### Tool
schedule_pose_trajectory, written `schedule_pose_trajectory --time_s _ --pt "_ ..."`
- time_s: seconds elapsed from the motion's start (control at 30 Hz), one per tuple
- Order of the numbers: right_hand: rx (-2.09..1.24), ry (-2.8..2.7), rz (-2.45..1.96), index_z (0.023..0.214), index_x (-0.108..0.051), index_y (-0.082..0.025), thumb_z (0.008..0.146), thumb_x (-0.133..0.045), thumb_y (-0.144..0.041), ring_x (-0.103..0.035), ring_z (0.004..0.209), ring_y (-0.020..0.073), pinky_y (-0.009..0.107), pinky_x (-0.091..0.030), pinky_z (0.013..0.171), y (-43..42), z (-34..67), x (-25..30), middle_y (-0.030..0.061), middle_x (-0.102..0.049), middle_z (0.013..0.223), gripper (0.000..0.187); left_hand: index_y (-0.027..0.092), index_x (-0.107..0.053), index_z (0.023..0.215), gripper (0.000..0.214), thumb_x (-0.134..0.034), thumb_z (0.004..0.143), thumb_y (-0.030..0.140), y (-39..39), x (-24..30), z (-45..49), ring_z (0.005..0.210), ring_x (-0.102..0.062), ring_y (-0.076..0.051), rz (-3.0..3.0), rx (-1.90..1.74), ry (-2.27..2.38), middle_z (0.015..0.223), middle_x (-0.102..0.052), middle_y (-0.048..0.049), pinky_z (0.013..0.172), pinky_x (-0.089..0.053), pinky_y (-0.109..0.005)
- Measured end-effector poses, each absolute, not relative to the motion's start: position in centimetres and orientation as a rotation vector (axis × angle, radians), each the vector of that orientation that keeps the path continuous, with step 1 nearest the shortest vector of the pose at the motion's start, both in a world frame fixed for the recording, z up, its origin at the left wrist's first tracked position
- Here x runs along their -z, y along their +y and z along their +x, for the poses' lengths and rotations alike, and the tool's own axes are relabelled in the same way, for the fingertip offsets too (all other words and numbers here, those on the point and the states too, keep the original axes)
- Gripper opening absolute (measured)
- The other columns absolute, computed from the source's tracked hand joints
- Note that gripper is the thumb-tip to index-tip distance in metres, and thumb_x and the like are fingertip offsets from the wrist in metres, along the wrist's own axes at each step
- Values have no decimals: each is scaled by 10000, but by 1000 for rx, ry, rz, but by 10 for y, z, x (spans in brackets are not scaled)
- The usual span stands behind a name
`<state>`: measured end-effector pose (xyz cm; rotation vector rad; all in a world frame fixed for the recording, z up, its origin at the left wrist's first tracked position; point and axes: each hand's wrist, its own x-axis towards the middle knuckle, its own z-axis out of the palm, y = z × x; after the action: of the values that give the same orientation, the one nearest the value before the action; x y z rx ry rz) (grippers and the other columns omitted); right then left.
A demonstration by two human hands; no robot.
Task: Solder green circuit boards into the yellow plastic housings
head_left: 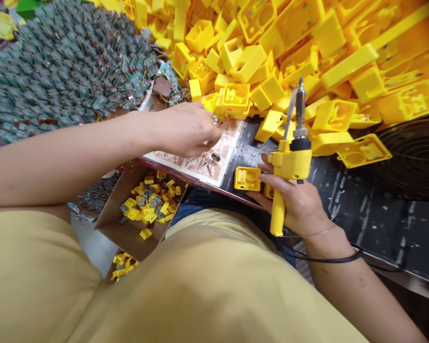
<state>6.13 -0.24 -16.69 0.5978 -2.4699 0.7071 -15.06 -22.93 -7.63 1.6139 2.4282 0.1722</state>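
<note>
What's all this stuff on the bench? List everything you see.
yellow plastic housings: a heap, too many to count, yellow, top and right of the bench
circuit boards: a heap, grey-green, top left
patterned sheet: one, brown and white, under the left hand
small housing: one, yellow, bench edge, by the right fingertips
cardboard box: one, brown, below the bench, holding small yellow parts
bench: one, black, scuffed
soldering gun: one, yellow, metal tip pointing up
cable: one, black, by the right wrist
left hand: over the sheet, fingertips blurred
right hand: wrapped round the soldering gun's grip
</note>
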Motion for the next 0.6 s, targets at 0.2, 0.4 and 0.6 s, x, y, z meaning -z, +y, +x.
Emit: schedule_pose_trajectory --time_s 0.2,0.4,0.6 --pt "-639 -2486 594 1310 -537 -240 929 -725 -238 -722 1106 271 393 -657 877 -17 57 159 111 -697 1271 425 258 -781 1007 259 -607 911 424 -277 66 -142 741 -719 -134 1412 -373 2393 803 -760 29 742 -478 -239" --pt "-483 -2390 539 1275 -580 -196 883 -803 -358 -747 926 243 345 -620 803 -47 40 149 81 -753 1040 479 218 -804 1061 294 -531 959 255 -283 87 -112 837 -729 -176 1471 -198 2565 931 -808 -51 787 -497 -284" --pt "-549 -2331 406 1097 -660 -224 846 -817 -169 -628 564 102 208 -490 587 -26 68 122 -42 -691 723 301 228 -807 990 373 -450 1050 318 -274 113 -92 1105 -667 -274 1869 -192 2655 1126 -775 -81 917 -466 -406"
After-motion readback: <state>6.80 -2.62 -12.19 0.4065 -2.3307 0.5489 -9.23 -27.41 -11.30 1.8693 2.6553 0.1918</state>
